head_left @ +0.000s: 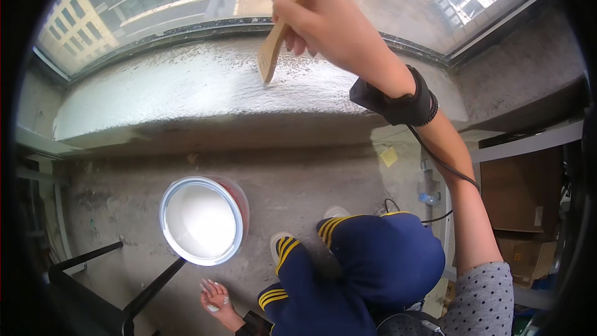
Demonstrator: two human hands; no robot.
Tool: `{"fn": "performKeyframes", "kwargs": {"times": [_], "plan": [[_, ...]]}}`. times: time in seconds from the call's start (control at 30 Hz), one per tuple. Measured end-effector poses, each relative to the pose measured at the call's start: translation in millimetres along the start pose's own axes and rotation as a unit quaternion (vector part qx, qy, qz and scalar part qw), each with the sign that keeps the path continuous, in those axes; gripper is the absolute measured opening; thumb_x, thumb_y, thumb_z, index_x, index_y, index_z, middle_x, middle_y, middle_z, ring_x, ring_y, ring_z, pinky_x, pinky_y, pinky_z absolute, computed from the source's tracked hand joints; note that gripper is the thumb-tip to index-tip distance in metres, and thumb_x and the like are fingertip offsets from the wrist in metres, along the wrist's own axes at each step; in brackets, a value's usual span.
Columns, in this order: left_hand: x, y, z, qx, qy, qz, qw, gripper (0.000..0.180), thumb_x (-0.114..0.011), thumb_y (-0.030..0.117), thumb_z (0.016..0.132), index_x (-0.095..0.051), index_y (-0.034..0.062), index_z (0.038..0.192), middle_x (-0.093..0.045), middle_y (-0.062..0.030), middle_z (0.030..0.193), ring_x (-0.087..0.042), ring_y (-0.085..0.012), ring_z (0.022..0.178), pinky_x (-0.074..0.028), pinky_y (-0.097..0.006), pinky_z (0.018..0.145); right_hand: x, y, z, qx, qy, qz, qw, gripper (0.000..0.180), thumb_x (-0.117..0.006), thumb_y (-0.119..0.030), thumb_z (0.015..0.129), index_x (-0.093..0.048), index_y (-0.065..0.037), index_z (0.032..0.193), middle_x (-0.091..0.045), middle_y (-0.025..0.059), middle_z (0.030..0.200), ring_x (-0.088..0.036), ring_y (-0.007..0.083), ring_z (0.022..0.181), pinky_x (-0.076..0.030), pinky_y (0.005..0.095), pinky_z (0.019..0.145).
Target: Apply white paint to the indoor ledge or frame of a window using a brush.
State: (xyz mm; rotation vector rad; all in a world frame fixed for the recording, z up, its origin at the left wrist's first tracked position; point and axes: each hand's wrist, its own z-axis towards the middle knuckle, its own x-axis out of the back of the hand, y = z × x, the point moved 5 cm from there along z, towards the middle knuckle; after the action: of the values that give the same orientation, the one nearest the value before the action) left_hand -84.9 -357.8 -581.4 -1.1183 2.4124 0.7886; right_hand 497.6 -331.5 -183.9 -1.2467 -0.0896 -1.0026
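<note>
My right hand point(314, 15) grips a paintbrush point(272, 53) with a flat, pale wooden handle. The brush points down, its lower end against the window ledge point(168, 90), and its bristles cannot be made out. Wet-looking white paint coats the ledge, patchier around the brush and along the window frame. Down at the lower left, my left hand point(217, 298) is held low with its fingers apart and holds nothing. White smears mark its palm and fingers. Beyond it on the floor stands a bucket point(163, 218), round and full of white paint point(205, 221).
Black metal legs point(152, 289) of a stand or chair reach toward the bucket. My bent knees point(385, 261) are close to the ledge. A yellow paper scrap point(388, 156), a plastic bottle point(429, 198) and cardboard boxes point(519, 193) lie to the right. A cable point(444, 165) hangs along my right forearm.
</note>
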Motion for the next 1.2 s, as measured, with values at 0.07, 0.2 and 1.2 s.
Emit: {"fn": "performKeyframes", "kwargs": {"times": [0.07,0.2,1.2], "plan": [[1.4,0.7,-0.4,-0.001,0.006,-0.003,1.0,0.04,-0.054,0.024,0.09,-0.051,0.0143,0.129,-0.054,-0.0026,0.132,-0.054,-0.0197,0.115,-0.046,-0.041,0.091,12.7,16.6,-3.6,-0.038,0.016,0.031,0.999,0.032,-0.048,-0.02,0.093,-0.058,0.004,0.075,-0.06,0.0103,0.058,-0.059,0.0136,0.05,-0.047,0.0256,0.046],[15.7,14.7,-1.1,-0.014,0.039,-0.01,0.999,0.041,-0.053,0.023,0.091,-0.05,0.0137,0.131,-0.053,-0.0026,0.133,-0.053,-0.0198,0.118,-0.046,-0.041,0.092,57.9,64.4,-38.5,-0.101,0.024,0.06,0.993,0.03,-0.045,-0.021,0.096,-0.057,0.002,0.081,-0.061,0.0055,0.063,-0.056,0.0076,0.049,-0.043,0.0175,0.042],[-7.6,7.5,28.4,0.191,-0.128,-0.021,0.973,0.037,-0.044,0.013,0.092,-0.052,0.0012,0.126,-0.05,-0.0115,0.136,-0.04,-0.0281,0.129,-0.025,-0.049,0.11,65.6,6.8,-78.6,0.005,-0.019,-0.229,0.973,0.023,-0.057,-0.017,0.087,-0.059,0.003,0.076,-0.053,0.0107,0.055,-0.051,0.0218,0.044,-0.043,0.0331,0.049]]}}
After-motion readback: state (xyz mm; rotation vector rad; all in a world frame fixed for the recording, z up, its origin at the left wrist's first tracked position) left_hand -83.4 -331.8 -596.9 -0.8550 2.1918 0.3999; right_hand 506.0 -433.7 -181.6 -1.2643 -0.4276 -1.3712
